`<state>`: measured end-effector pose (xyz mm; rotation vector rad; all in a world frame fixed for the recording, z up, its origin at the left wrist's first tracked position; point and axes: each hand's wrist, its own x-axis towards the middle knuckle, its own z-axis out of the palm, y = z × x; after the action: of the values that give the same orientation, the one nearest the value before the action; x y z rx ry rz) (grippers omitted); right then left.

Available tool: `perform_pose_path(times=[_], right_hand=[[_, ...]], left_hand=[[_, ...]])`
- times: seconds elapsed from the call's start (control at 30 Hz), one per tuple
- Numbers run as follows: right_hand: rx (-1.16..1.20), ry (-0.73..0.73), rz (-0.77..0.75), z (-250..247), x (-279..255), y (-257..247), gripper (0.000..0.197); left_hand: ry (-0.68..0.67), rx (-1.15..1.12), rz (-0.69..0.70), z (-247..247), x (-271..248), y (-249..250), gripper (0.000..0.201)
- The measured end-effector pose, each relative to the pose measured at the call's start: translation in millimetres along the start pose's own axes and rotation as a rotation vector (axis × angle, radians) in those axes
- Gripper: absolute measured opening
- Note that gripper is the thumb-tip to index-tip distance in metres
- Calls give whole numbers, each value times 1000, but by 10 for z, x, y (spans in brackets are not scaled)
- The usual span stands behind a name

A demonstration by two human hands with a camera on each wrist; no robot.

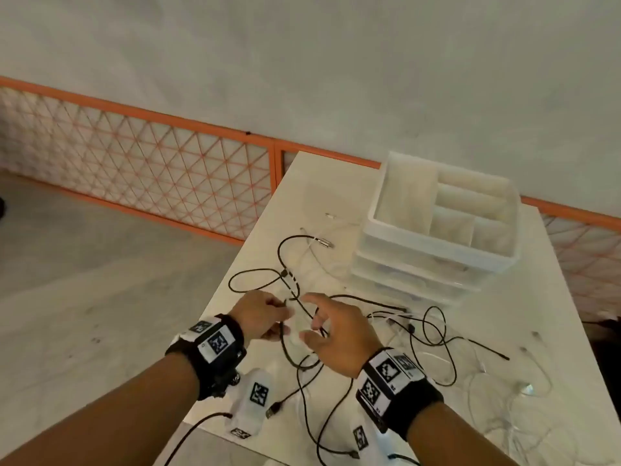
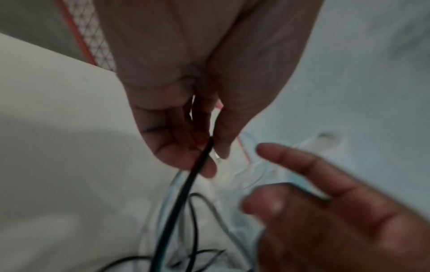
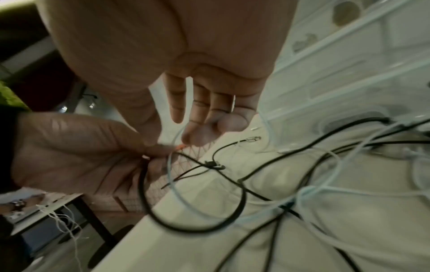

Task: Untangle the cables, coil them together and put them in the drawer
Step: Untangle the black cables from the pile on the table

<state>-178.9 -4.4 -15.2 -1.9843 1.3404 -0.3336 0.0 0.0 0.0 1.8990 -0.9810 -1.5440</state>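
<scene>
Head view: thin black cables (image 1: 433, 334) and paler white cables (image 1: 497, 395) sprawl tangled over the counter (image 1: 322, 183), in front of the white drawer unit (image 1: 433, 237); light and limp, they should snag at crossings, so taking hold near a plug end seems wisest

Left wrist view: the left hand (image 2: 186, 114) pinches a black cable (image 2: 184, 193) between thumb and fingers, its slack hanging to the tangle below

Right wrist view: the right hand (image 3: 197, 88) is released, fingers spread just beside the left hand's pinch, grasping nothing
</scene>
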Motion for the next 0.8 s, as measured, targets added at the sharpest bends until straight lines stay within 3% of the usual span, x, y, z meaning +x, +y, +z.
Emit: perform_pose_path(times=[0.07, 0.13, 0.23, 0.3, 0.37, 0.47, 0.53, 0.67, 0.8], right_hand=[[13, 6, -40, -19, 42, -113, 74], [55, 49, -54, -29, 79, -188, 80], [67, 162, -42, -69, 101, -150, 42], [58, 243, -14, -174, 72, -23, 15], [85, 357, 30, -416, 18, 56, 18], [232, 556, 97, -950, -79, -62, 21], [382, 603, 76, -1282, -162, -269, 18], [475, 668, -96, -1687, -342, -719, 9], [629, 880, -191, -2083, -577, -724, 20]], left_hand=[[-65, -131, 70, -23, -57, 125, 14], [-102, -194, 152, -57, -184, 299, 14], [-92, -332, 238, -67, -372, 583, 21], [-27, -448, 287, -112, -399, 724, 40], [14, -498, 352, -191, -382, 818, 49], [-67, -325, 439, -191, -311, 815, 23], [-129, -128, 489, -72, -260, 734, 9], [39, 399, 535, 203, 22, 494, 24], [74, 523, 413, 267, 225, 301, 22]])
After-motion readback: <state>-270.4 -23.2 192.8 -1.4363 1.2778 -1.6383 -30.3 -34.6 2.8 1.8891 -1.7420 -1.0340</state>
